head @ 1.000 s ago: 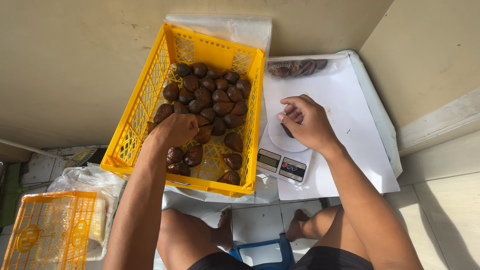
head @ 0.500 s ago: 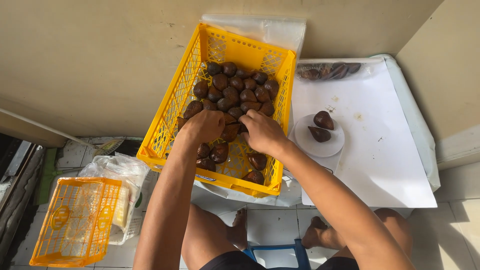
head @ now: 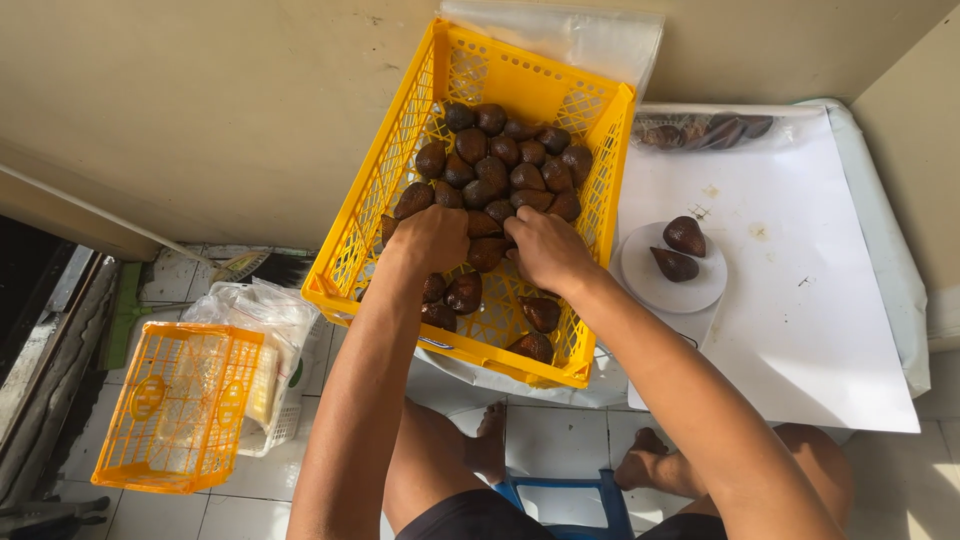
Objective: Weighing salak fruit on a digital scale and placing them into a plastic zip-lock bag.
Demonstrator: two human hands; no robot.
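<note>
A yellow plastic crate [head: 366,205] holds several dark brown scaly fruits [head: 495,172]. My left hand [head: 430,238] and my right hand [head: 543,247] are both down inside the crate, side by side among the fruits at its near half. Each hand curls over the pile; whether either grips a fruit is hidden by the fingers. To the right, two of the same fruits [head: 682,248] lie on the round white pan [head: 652,286] of a scale.
The scale stands on a white sheet [head: 800,330] over a low table. A clear bag of the fruits [head: 700,130] lies at the back. A smaller orange crate [head: 170,405] and a plastic bag [head: 250,310] sit on the tiled floor at the left.
My right hand left the scale pan, where two fruits now lie, and came into the crate beside my left hand. The view has shifted left and closer.
</note>
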